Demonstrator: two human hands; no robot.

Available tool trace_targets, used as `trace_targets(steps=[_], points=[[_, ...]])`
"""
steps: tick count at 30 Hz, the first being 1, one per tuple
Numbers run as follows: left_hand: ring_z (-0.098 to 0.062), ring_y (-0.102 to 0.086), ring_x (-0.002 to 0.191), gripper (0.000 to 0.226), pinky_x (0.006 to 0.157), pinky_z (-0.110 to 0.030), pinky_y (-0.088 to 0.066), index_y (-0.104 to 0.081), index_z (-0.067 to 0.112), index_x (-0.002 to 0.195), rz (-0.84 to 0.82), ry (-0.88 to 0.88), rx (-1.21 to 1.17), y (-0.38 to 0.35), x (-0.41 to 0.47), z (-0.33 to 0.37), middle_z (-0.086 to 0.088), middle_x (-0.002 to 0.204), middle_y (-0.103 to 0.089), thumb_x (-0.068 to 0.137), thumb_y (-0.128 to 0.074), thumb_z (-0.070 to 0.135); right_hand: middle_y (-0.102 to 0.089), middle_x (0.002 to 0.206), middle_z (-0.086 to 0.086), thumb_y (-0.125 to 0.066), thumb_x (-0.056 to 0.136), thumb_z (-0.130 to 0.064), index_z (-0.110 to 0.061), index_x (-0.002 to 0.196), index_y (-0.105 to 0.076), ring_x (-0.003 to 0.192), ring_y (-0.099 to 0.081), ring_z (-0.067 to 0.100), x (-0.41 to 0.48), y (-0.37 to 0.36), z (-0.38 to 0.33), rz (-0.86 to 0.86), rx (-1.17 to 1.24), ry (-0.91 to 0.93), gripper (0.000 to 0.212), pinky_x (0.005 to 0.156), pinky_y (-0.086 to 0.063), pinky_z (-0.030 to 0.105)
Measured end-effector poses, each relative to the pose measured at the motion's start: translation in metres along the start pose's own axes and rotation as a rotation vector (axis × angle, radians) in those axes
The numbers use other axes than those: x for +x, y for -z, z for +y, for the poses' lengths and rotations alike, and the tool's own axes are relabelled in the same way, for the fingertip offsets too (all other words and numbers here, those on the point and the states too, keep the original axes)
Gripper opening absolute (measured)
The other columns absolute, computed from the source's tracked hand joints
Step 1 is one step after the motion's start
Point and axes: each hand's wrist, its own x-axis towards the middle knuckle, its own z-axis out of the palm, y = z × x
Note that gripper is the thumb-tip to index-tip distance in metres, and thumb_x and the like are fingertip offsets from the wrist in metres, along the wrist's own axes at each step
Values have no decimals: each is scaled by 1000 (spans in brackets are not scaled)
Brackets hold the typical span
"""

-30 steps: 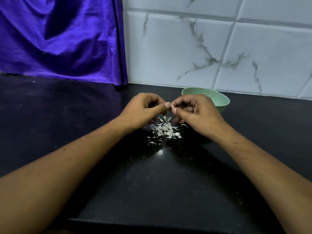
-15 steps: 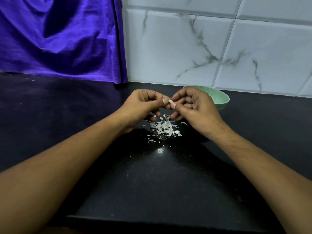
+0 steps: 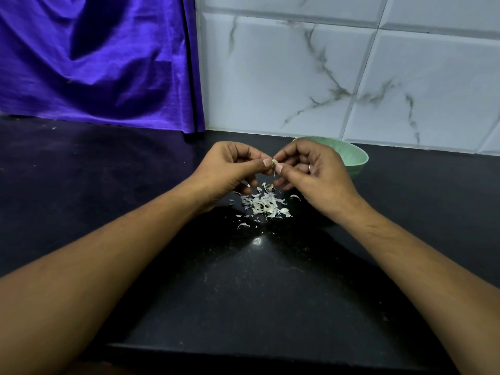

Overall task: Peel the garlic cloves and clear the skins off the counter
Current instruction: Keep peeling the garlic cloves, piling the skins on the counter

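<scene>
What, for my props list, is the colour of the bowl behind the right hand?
The bowl is pale green, plain; the head view shows it best.

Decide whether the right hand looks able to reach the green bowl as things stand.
Probably yes. The right hand sits just in front of the green bowl with nothing between them. It is busy, though, pinching a garlic clove together with the left hand.

Open bench lies nearer than and left of the skin pile. A green bowl stands behind-right of it; tiled wall apparently close behind.
</scene>
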Motion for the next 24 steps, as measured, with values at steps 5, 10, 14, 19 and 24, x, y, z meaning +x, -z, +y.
trace_targets(steps=[5,10,14,19,24], points=[[-9,-59,59,11,52,-22,-53,-77,3,98,4,23,-8,-2,-1,2,-16,95,-77,94,-73,12,-77,83,7,-69,92,4,-4,98,-69,68,-76,23,0,0,-1,16,9,8,11,65,-63,34],[-10,-60,60,13,55,-26,-56,-75,-2,96,24,52,-18,-5,-3,4,-10,85,-76,93,-73,10,-78,83,7,-72,91,4,1,98,-71,69,-76,23,-1,-1,1,26,2,3,7,66,-63,33],[-11,-65,60,7,58,-27,-57,-74,-1,89,56,94,-59,-9,-5,5,-7,75,-74,92,-70,5,-78,81,6,-73,90,3,-5,93,-74,72,-76,24,-2,-3,1,32,-14,10,9,70,-64,38],[-14,-70,61,12,54,-24,-57,-70,1,79,83,135,-118,-16,-6,8,-7,68,-71,91,-66,0,-78,80,3,-75,89,0,-12,91,-76,73,-77,20,-1,-5,2,56,-41,8,13,70,-63,32],[-17,-71,64,13,55,-25,-58,-68,2,76,121,149,-142,-19,-5,9,-6,65,-71,88,-64,-2,-79,83,4,-73,89,4,-4,94,-75,75,-77,17,-2,-9,1,76,-37,19,9,71,-63,29]])
